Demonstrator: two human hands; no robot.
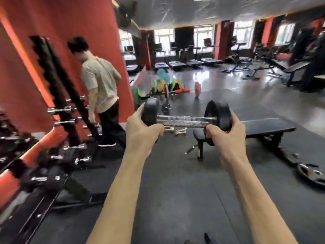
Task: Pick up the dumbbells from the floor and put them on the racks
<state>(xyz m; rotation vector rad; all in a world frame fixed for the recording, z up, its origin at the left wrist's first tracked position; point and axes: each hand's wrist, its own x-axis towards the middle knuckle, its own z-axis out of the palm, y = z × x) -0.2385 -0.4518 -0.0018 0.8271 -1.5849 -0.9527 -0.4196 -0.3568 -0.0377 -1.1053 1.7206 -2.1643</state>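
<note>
I hold one black dumbbell [182,120] with a chrome knurled handle level in front of me, well above the floor. My left hand [140,131] grips its left weight head from below and behind. My right hand [226,136] grips the right weight head the same way. The dumbbell rack [66,138] runs along the left, beside the red wall, its tiers holding several dumbbells with chrome handles. The view is blurred.
A person [102,92] in a light shirt stands at the rack ahead on the left. A black flat bench [263,127] sits right behind the dumbbell. A weight plate [309,173] lies on the floor at right. Coloured plates and a barbell [175,90] lie farther back.
</note>
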